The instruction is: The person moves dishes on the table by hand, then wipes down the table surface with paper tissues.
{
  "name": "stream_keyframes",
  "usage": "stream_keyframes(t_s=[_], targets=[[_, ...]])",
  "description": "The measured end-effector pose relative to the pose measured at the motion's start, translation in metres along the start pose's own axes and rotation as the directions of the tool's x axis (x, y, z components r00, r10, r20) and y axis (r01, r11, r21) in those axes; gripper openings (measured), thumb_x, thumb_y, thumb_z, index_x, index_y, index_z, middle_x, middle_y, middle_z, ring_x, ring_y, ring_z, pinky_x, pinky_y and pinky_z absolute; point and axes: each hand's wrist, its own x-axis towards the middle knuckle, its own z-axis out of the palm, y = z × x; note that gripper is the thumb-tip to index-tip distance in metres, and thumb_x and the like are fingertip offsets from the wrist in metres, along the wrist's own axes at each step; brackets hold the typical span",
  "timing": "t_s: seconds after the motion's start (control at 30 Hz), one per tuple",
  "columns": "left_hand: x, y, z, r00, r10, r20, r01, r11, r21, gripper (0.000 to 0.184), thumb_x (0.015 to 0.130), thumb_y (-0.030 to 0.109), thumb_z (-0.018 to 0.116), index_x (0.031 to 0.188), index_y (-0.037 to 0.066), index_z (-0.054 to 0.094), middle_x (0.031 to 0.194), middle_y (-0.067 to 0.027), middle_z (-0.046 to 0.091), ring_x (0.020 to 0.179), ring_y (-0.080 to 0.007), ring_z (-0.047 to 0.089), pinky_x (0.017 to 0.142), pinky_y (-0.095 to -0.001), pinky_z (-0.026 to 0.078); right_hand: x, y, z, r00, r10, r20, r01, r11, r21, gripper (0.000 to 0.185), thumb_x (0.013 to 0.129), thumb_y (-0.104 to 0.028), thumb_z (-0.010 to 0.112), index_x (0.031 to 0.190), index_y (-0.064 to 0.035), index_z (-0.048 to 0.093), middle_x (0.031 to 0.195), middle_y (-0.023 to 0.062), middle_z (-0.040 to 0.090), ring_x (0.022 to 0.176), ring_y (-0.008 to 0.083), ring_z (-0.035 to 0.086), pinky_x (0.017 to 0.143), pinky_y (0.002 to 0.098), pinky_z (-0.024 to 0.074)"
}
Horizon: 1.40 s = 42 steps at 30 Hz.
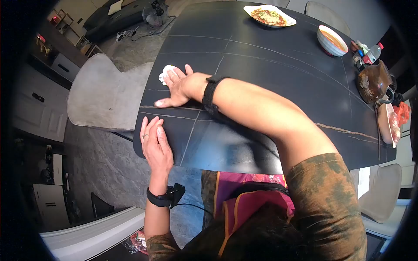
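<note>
My right hand point(177, 87) reaches across to the left side of the dark table point(261, 74). Its fingers hold a crumpled white tissue point(166, 75) down against the tabletop, with the thumb spread apart. Part of the tissue is hidden under the fingers. At the near left corner of the table is my left hand point(156, 143), open and holding nothing. Its fingers are extended and slightly curved, and a ring shows on one of them. Black bands circle both wrists, and a small dark device with a cable sits on the left one.
A white dish of food point(285, 19) stands at the far edge, near a bowl of orange-red soup point(334, 42). Along the right edge are a bottle point(373, 54), a brown pot point(371, 80) and a pale tray point(385, 124). A grey chair point(102, 93) stands at the left.
</note>
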Motion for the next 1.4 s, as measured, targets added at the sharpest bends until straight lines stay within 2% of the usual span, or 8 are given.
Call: stream_keyframes(t_s=[0.23,0.5,0.77,0.83,0.9,1.1,1.17,1.4], targets=[[-0.001,0.001,0.000,0.999,-0.029,0.014,0.029,0.999,0.029,0.032,0.099,0.019,0.039,0.106,-0.002,0.062,0.116,-0.0154,0.060,0.124,-0.0362,0.044,0.103,-0.0424,0.034,-0.042,0.131,-0.015,0.949,0.294,-0.109,-0.290,0.955,0.058,0.105,0.078,-0.083,0.024,0.149,-0.0075,0.008,0.156,0.0112,0.004,0.145,0.0236,-0.001,0.112,0.0544,0.0049],[-0.001,0.000,0.003,0.997,-0.047,0.068,0.043,0.998,0.048,0.036,0.100,0.021,0.037,0.106,-0.003,0.063,0.118,-0.0155,0.059,0.125,-0.0351,0.043,0.103,-0.0420,0.032,-0.204,0.312,-0.011,0.693,0.721,-0.005,-0.711,0.684,0.160,0.104,0.076,-0.085,0.019,0.150,-0.0145,0.001,0.156,0.0099,-0.005,0.144,0.0247,-0.004,0.111,0.0582,0.0024],[-0.002,0.001,0.004,0.997,-0.047,0.058,0.045,0.998,0.043,0.038,0.100,0.024,0.036,0.105,-0.003,0.063,0.116,-0.0152,0.061,0.125,-0.0353,0.044,0.103,-0.0422,0.033,-0.352,0.454,0.053,0.538,0.842,-0.030,-0.822,0.533,0.201,0.099,0.082,-0.079,0.021,0.149,-0.0097,0.005,0.155,0.0173,-0.001,0.144,0.0292,-0.004,0.115,0.0403,0.0037],[-0.002,0.000,0.003,0.998,-0.042,0.049,0.040,0.999,0.029,0.039,0.100,0.024,0.036,0.105,-0.002,0.063,0.116,-0.0152,0.061,0.125,-0.0354,0.044,0.103,-0.0420,0.033,-0.380,0.424,0.050,0.545,0.838,-0.013,-0.828,0.541,0.143,0.079,0.084,-0.076,0.016,0.149,-0.0310,0.007,0.154,0.0192,0.002,0.143,0.0336,-0.002,0.115,0.0408,0.0046],[-0.003,0.000,0.003,0.999,-0.031,0.040,0.031,0.999,0.012,0.039,0.101,0.025,0.035,0.105,-0.002,0.063,0.116,-0.0152,0.061,0.125,-0.0354,0.044,0.103,-0.0417,0.033,-0.406,0.422,0.058,0.570,0.816,0.097,-0.810,0.578,-0.103,0.079,0.084,-0.076,0.015,0.149,-0.0321,0.005,0.154,0.0197,0.001,0.143,0.0341,-0.002,0.115,0.0396,0.0046],[-0.002,-0.002,0.005,0.999,0.034,0.009,-0.034,0.998,0.044,0.036,0.100,0.023,0.036,0.109,0.000,0.061,0.117,-0.0159,0.060,0.124,-0.0365,0.044,0.103,-0.0426,0.033,-0.417,0.395,0.088,0.423,0.906,-0.004,-0.887,0.415,0.202,0.116,0.074,-0.086,0.024,0.147,0.0009,-0.001,0.153,0.0240,-0.003,0.142,0.0350,-0.006,0.115,0.0409,0.0047],[-0.002,-0.004,0.005,0.999,0.043,-0.018,-0.043,0.998,0.037,0.034,0.099,0.022,0.038,0.111,0.000,0.060,0.118,-0.0156,0.059,0.124,-0.0362,0.044,0.103,-0.0425,0.034,-0.379,0.332,0.058,0.365,0.930,0.054,-0.909,0.343,0.238,0.116,0.075,-0.086,0.023,0.146,0.0017,-0.002,0.153,0.0250,-0.001,0.143,0.0343,-0.006,0.115,0.0402,0.0034],[-0.004,-0.006,0.006,0.990,0.050,-0.133,-0.050,0.999,-0.001,0.027,0.096,0.015,0.043,0.113,0.000,0.059,0.119,-0.0174,0.058,0.123,-0.0370,0.044,0.103,-0.0429,0.034,-0.191,0.195,0.002,0.692,0.721,0.040,-0.722,0.691,0.035,0.114,0.075,-0.086,0.018,0.147,-0.0013,-0.003,0.154,0.0187,-0.004,0.143,0.0303,-0.007,0.113,0.0525,0.0060]])
